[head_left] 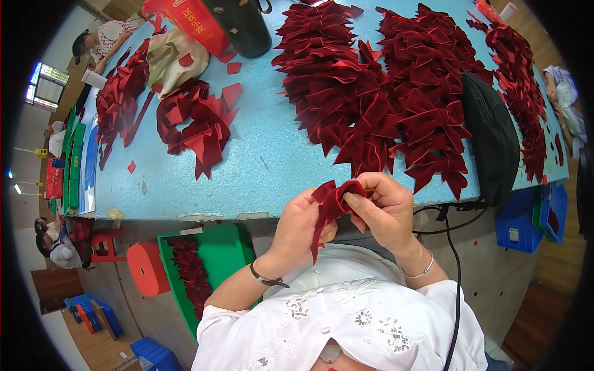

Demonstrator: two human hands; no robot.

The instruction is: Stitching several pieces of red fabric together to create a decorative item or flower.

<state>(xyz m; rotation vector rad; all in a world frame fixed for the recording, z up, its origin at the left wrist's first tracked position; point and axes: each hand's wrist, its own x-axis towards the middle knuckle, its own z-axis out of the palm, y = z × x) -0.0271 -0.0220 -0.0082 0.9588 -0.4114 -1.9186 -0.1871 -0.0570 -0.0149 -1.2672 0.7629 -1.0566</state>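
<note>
Just off the table's near edge, both my hands grip one dark red velvet bow. My left hand has its fingers closed on the left side of the bow, and a ribbon tail hangs down beside them. With thumb and fingers, my right hand pinches the loop on the other side. Straight beyond my hands, rows of finished-looking velvet bows lie overlapping on the light blue table. A loose heap of red velvet ribbon pieces lies to the left.
A black pouch stands at the right by a black cable. At the back are a dark bottle and a red bag. A green crate holding bows sits below the table, left. Other people sit around the table.
</note>
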